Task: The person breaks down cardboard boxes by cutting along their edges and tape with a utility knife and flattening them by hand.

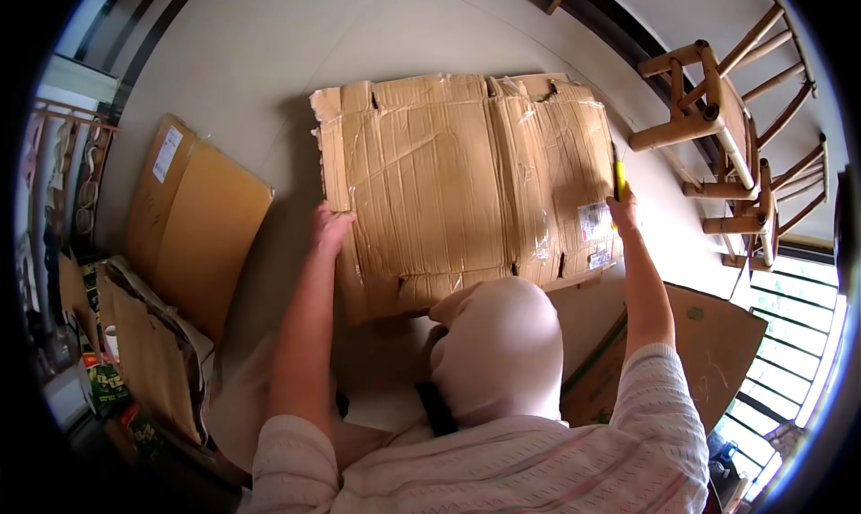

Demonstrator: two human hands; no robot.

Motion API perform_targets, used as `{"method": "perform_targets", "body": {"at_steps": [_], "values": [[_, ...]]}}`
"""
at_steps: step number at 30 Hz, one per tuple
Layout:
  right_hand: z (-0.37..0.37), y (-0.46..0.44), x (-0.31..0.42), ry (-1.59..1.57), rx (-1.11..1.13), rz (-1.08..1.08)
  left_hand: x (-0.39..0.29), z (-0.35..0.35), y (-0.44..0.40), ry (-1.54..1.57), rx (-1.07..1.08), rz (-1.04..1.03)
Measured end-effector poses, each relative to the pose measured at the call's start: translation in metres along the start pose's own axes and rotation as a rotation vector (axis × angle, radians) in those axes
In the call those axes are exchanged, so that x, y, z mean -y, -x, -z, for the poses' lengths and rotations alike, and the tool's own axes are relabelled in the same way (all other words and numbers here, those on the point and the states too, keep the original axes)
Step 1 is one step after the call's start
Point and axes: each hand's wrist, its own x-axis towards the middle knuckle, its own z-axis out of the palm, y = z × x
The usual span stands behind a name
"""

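Note:
A large flattened cardboard box [430, 182], creased and with torn edges and bits of clear tape, lies in front of me. My left hand [333, 228] grips its left edge, the fingers closed on the cardboard. At the right edge, my right hand [623, 209] is closed around a yellow cutter [620, 180] that points away from me. A shipping label [594, 222] is stuck on the cardboard beside that hand. Whether my right hand also holds the cardboard edge, I cannot tell.
Another flat cardboard piece [211, 227] is at the left, above a folded cardboard stack [148, 344]. Bamboo chairs [717, 119] stand at the upper right. More cardboard [708, 348] lies at the lower right, near a barred window [789, 326]. My knee [502, 352] is below the large box.

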Motion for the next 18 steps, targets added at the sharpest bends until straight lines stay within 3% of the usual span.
{"method": "perform_targets", "body": {"at_steps": [1, 3, 4, 6, 7, 10, 13, 17, 18], "values": [[-0.01, 0.009, 0.028, 0.077, 0.054, 0.032, -0.005, -0.001, 0.0, -0.034, -0.004, -0.009], [-0.038, 0.015, 0.063, 0.236, 0.198, 0.439, -0.014, -0.004, 0.003, -0.106, -0.026, -0.016], [-0.05, 0.034, 0.092, 0.343, 0.171, 0.522, -0.012, -0.005, 0.001, -0.138, -0.034, -0.026], [-0.076, 0.052, 0.127, 0.37, 0.422, 0.485, -0.003, -0.008, -0.003, -0.198, -0.05, -0.042], [-0.087, 0.056, 0.121, 0.376, 0.432, 0.503, -0.025, -0.006, 0.011, -0.264, -0.039, 0.004], [-0.123, 0.058, 0.097, 0.448, 0.475, 0.463, 0.014, -0.01, -0.005, -0.274, -0.082, -0.027], [-0.142, 0.05, 0.086, 0.595, 0.511, 0.41, 0.012, -0.009, 0.008, -0.132, -0.074, -0.031], [-0.134, 0.052, 0.101, 0.601, 0.55, 0.369, 0.013, -0.013, 0.009, -0.349, -0.123, -0.041], [-0.135, 0.047, 0.09, 0.591, 0.513, 0.451, 0.0, -0.008, 0.012, -0.337, -0.036, -0.02]]}}
